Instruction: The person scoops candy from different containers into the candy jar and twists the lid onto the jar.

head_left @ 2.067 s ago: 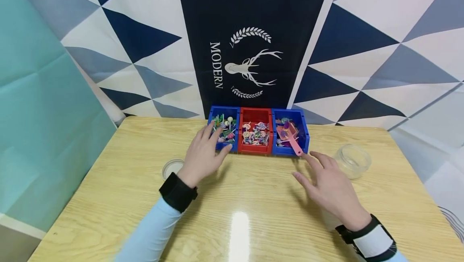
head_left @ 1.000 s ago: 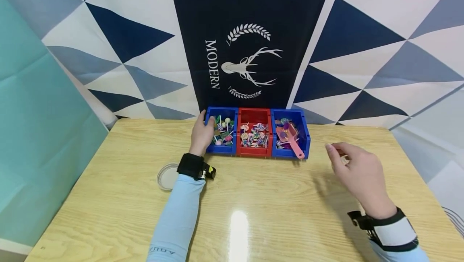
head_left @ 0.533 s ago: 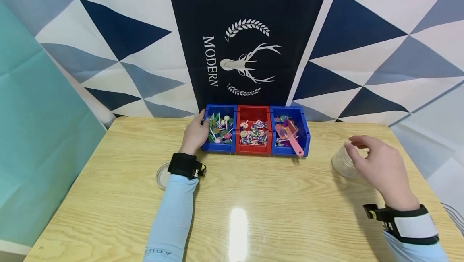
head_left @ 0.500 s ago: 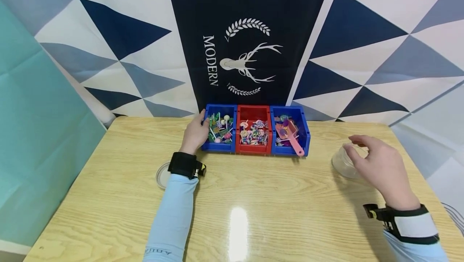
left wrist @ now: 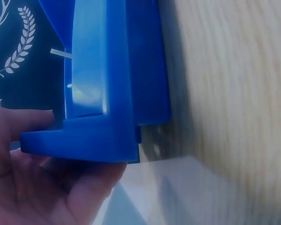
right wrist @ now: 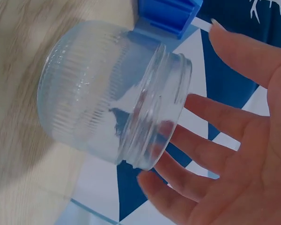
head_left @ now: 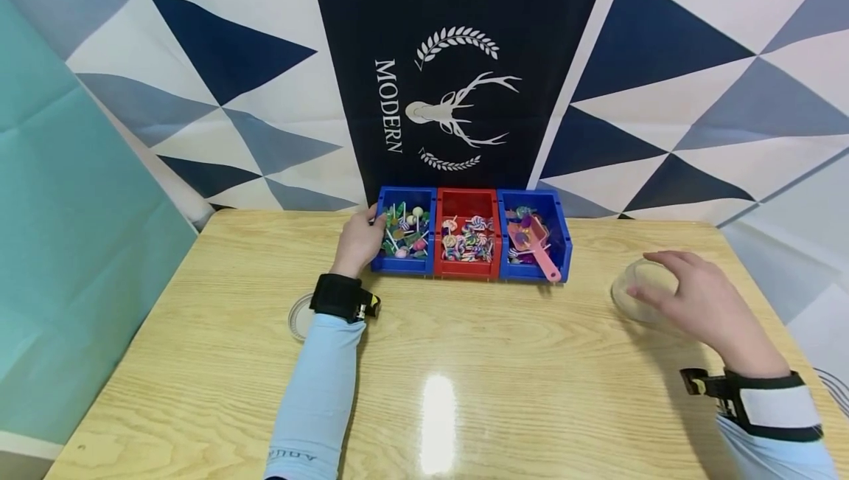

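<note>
My left hand [head_left: 359,244] grips the outer side of the left blue bin [head_left: 401,266], its thumb by the rim. In the left wrist view, fingers curl round the edge of the blue bin [left wrist: 147,70]. Small lollipop-like candies and beads [head_left: 406,229] lie inside. At the right, my right hand [head_left: 713,303] hovers over a clear glass jar [head_left: 623,281] standing on the table. Close up, the right hand [right wrist: 243,145] has relaxed, spread fingers near the mouth of the lidless jar [right wrist: 89,89], its thumb apart from the glass.
Joined to the left bin are a red bin [head_left: 466,270] of swirl lollipops and a right blue bin [head_left: 560,237] bearing a pink scoop [head_left: 545,265]. A round lid [head_left: 297,320] lies beside my left wrist. A patterned cloth backs the wooden table [head_left: 219,377].
My left hand went from above the left bin's candies to its outer side and now grips it there. My right hand left the scoop's handle area and moved right, over the jar.
</note>
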`<state>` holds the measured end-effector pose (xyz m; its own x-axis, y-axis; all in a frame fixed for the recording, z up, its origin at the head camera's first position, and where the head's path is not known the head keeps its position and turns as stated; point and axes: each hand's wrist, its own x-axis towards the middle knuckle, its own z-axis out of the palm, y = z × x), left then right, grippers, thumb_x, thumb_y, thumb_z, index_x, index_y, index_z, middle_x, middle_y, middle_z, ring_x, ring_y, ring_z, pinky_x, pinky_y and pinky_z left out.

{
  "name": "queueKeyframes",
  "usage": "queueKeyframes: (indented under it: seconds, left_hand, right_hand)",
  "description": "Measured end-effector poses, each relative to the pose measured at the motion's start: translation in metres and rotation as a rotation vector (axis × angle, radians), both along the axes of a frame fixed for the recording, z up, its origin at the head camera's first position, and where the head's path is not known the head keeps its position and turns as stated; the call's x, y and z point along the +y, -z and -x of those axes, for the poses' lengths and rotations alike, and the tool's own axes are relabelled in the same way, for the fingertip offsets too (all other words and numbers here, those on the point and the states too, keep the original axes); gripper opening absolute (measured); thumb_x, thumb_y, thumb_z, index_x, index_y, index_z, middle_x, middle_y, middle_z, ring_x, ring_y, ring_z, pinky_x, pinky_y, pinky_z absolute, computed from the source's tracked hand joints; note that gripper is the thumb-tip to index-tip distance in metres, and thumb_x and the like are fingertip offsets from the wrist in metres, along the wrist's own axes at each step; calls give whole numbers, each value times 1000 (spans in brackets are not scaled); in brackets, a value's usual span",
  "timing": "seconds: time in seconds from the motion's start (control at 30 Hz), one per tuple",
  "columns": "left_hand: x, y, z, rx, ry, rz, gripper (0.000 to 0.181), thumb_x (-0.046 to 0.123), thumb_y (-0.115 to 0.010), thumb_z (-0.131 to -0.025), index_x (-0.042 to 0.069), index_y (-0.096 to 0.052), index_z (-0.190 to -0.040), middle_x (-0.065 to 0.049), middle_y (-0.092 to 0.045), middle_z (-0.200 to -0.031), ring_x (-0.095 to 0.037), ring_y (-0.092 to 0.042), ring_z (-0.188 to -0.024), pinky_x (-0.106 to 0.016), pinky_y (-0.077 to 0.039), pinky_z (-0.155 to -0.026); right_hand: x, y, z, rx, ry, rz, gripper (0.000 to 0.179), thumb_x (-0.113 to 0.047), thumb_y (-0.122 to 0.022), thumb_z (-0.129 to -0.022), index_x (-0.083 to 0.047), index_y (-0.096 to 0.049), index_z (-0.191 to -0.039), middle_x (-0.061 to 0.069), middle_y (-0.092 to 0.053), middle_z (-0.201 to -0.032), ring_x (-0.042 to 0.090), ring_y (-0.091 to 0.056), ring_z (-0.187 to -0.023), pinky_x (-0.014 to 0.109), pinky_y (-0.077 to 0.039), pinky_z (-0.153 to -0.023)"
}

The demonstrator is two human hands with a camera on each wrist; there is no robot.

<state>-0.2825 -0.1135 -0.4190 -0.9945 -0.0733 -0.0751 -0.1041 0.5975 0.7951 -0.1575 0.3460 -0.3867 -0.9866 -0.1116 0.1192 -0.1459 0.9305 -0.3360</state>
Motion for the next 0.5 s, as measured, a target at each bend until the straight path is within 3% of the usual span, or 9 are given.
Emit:
queueKeyframes:
  seconds: [0.23,0.5]
  left_hand:
    - [-1,2,1,-5,0,-36,48,28,-46,-107,10,-44,-151,-16,-48,-148,-32,-47,-132,-50,-36,-109]
    - [-1,3,2,-5,-7,-50,48,28,-47,-107,9,-43,-151,-17,-51,-145,-31,-50,-129,-49,-38,-108]
  right_hand:
    - [11,6,3,-38,-11,-10,72,-33,-77,-88,8,-46,-139,43,-41,-133,63,-36,-119,71,-30,-92]
    - [15,5,3,-122,39,-17,82,-44,-75,-88,11,-45,-140,44,-38,-133,64,-35,-118,73,-31,-91]
